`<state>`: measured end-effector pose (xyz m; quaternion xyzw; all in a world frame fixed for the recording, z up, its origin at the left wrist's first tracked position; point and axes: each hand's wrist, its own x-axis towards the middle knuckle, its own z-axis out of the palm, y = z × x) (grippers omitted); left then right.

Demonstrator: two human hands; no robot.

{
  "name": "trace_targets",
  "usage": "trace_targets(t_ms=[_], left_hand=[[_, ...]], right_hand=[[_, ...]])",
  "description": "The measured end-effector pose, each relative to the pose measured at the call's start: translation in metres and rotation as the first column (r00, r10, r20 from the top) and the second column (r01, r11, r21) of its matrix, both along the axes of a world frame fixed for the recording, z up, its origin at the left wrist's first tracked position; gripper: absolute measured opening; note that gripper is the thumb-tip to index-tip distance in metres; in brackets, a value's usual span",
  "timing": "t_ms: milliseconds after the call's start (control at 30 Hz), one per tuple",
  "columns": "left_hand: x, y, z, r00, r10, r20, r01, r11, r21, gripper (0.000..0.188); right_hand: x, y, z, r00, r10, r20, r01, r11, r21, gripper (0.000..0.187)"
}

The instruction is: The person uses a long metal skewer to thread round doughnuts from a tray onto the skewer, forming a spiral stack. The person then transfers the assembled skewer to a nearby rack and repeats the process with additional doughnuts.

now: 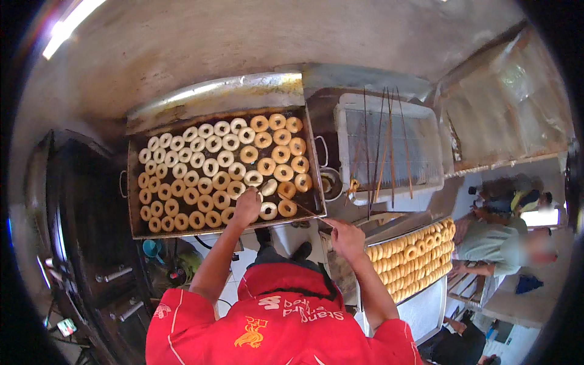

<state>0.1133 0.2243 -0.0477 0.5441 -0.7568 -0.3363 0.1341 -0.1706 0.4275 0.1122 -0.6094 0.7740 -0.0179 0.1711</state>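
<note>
A wide rectangular frying pan point(314, 159) in front of me holds rows of ring doughnuts. Those at the left and back, such as a pale doughnut point(205, 130), show whitish tops; a golden doughnut point(281, 154) is among the browner ones at the right. My left hand point(247, 207) is closed over the pan's front part, close to the pale rings; what its fingers hold, if anything, is hidden. My right hand point(347, 238), just outside the front right corner, grips a thin stick point(309, 212) that reaches across the rim toward the front right doughnuts.
Right of the pan, a white tray with a wire rack point(389, 121) has several long thin sticks point(389, 143) across it. A small bowl point(330, 184) stands between them. Rows of browned doughnuts point(410, 258) fill a tray at the lower right. A person point(499, 243) is beyond it; a dark cabinet point(97, 243) stands left.
</note>
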Motion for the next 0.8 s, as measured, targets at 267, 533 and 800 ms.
trace_targets(t_ms=[267, 533, 800], left_hand=[[0.032, 0.009, 0.026, 0.997, 0.062, 0.049, -0.058, 0.996, -0.074, 0.024], [-0.005, -0.145, 0.054, 0.969, 0.239, -0.065, -0.246, 0.961, -0.124, 0.027], [0.001, -0.211, 0.006, 0.988, 0.062, 0.141, -0.061, 0.998, -0.015, 0.031]], right_hand=[[-0.012, 0.008, -0.014, 1.0, 0.011, 0.007, -0.011, 1.0, -0.011, 0.049], [0.008, -0.141, -0.043, 0.999, -0.04, 0.006, 0.04, 0.996, -0.078, 0.045], [0.036, -0.174, -0.031, 0.999, -0.047, 0.008, 0.048, 0.992, -0.113, 0.044]])
